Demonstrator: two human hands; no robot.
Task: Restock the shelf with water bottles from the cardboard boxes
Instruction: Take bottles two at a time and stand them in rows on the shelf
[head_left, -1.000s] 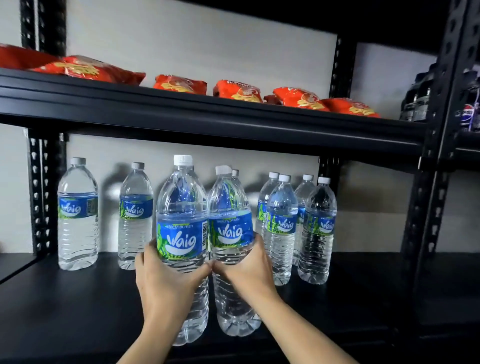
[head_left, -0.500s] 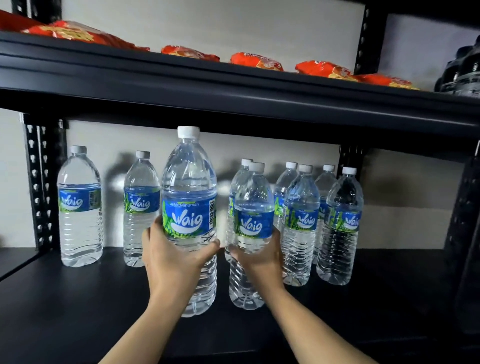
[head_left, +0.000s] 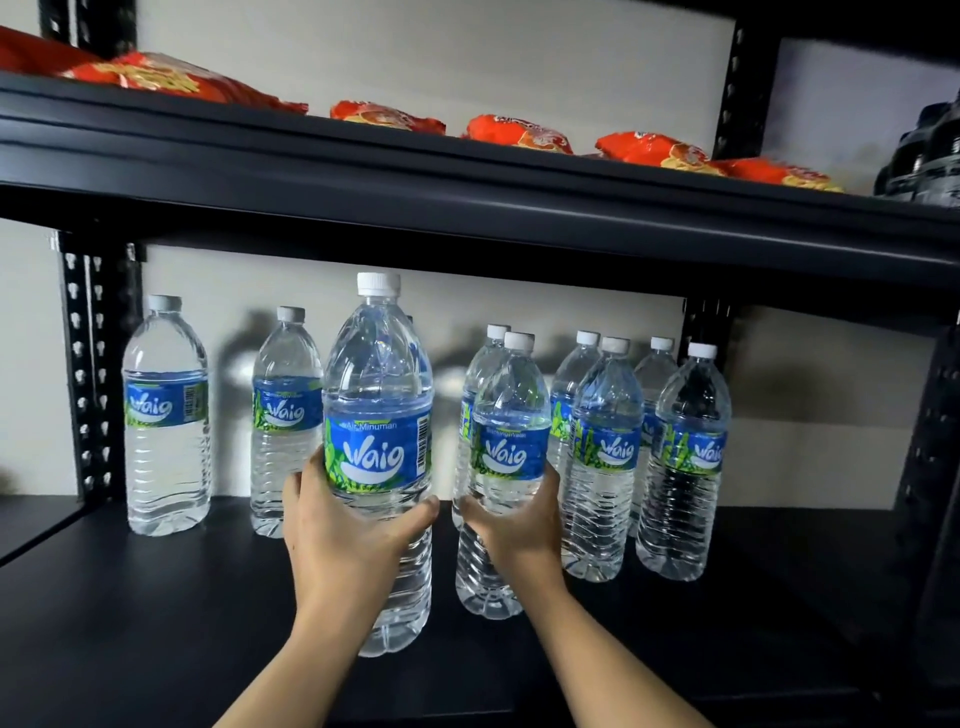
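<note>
Over the middle of the lower shelf (head_left: 130, 623), it's one apiece: the left hand (head_left: 343, 540) wraps the nearer water bottle (head_left: 379, 410), upright, just under its label, the right hand (head_left: 519, 525) clamps the second bottle (head_left: 511, 415) at the same spot, just beside the standing row of bottles (head_left: 605, 457) toward the right edge. Heavy with water, I'd judge, thin-walled and slick, so the ribbed waist below the label is the sure hold.

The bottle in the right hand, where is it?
Head view, centre: the right hand grips the bottle over the lower shelf, between the left hand's bottle and the bottle group on the right.
</note>
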